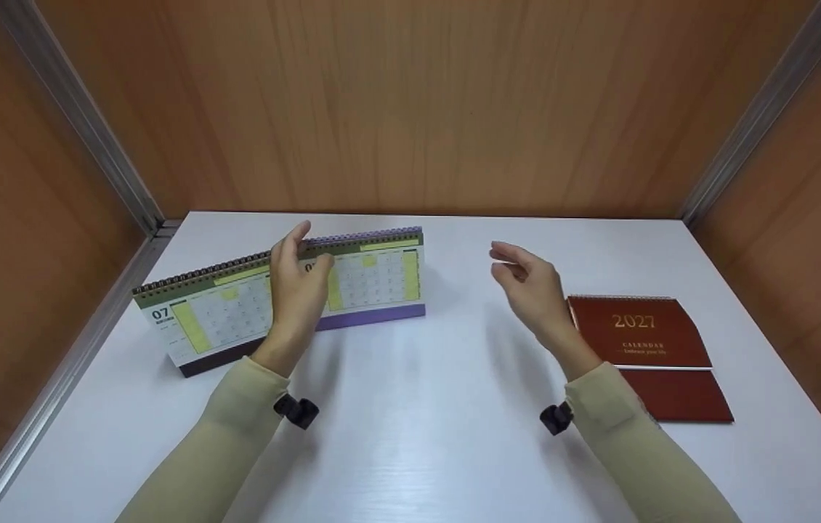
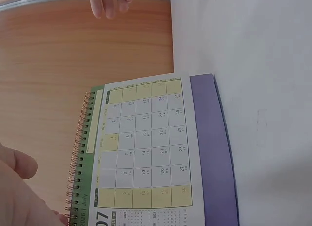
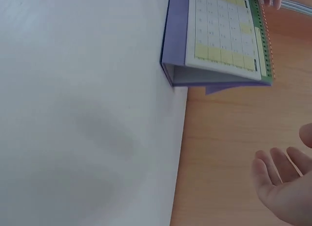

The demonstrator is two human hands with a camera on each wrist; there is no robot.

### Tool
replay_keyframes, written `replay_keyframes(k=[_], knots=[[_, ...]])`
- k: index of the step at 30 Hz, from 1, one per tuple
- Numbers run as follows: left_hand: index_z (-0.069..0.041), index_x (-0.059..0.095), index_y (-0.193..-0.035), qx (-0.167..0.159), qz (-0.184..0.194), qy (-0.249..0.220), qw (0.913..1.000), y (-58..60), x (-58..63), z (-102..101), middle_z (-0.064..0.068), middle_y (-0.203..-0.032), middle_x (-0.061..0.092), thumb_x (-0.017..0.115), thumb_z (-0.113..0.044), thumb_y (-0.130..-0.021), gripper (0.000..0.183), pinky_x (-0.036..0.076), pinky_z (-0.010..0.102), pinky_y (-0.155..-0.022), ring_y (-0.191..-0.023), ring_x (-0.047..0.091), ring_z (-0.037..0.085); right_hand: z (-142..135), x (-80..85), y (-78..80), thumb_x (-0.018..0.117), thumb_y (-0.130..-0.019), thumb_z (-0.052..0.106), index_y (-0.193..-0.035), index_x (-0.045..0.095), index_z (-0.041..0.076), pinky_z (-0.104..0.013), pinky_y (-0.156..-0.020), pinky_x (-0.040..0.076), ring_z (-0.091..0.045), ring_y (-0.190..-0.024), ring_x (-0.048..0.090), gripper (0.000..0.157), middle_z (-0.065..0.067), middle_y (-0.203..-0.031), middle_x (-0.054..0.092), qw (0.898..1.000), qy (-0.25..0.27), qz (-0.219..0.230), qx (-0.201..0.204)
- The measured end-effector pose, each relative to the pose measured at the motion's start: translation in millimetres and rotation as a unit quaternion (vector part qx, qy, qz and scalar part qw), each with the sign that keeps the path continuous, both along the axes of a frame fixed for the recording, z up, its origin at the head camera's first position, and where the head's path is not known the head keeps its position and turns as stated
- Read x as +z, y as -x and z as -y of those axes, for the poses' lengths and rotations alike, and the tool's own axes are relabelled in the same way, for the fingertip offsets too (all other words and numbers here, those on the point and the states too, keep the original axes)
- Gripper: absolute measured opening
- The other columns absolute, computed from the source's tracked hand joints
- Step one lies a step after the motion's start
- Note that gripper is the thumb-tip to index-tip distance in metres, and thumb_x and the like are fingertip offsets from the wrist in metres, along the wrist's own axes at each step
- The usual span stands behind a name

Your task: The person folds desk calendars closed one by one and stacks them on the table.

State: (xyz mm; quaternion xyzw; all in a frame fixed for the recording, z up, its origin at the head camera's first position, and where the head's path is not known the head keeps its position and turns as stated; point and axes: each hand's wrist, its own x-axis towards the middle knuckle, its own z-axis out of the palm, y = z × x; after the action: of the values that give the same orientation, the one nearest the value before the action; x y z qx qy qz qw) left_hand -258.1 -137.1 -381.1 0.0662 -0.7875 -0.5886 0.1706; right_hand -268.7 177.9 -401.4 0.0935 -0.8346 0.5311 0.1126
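spreading my left hand (image 1: 298, 298) by the left end of the purple-based calendar (image 1: 379, 282), tented near the white table's (image 1: 410, 436) far edge, i hold my empty right hand (image 1: 532, 294) loosely curled, judging the calendar light, stiff-backed, soft-paged, best gripped by its base ends.

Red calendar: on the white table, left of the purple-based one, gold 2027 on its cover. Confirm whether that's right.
The side is wrong: the head view shows the red calendar to the right of the purple-based calendar. It is on the white table, with a gold 2027 on its cover.
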Motion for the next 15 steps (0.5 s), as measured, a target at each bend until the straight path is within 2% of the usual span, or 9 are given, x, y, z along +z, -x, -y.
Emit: replay_keyframes(k=[6,15], knots=[[-0.022,0.04,-0.147,0.014,0.01,-0.003,0.9999,-1.5,-3.4,2,-0.002,-0.149,0.032,0.059,-0.015,-0.094,0.057,0.025,0.032,-0.114,-0.138,0.029,0.015,35,-9.8,14.8,0.059,-0.098,0.023,-0.133,0.06,0.018,-0.029,-0.094,0.051,-0.012,-0.11,0.061,0.035,0.001,-0.126,0.064,0.999,0.011,0.036,0.0],[-0.02,0.031,-0.152,0.009,0.044,-0.005,0.999,-6.8,-4.2,1,-0.002,-0.156,0.024,0.057,-0.019,-0.093,0.064,0.019,0.035,-0.118,-0.143,0.022,0.016,78,-18.8,28.0,0.059,-0.098,0.024,-0.133,0.06,0.014,-0.026,-0.093,0.05,-0.01,-0.108,0.06,0.037,0.004,-0.123,0.065,0.997,0.023,0.08,-0.004]])
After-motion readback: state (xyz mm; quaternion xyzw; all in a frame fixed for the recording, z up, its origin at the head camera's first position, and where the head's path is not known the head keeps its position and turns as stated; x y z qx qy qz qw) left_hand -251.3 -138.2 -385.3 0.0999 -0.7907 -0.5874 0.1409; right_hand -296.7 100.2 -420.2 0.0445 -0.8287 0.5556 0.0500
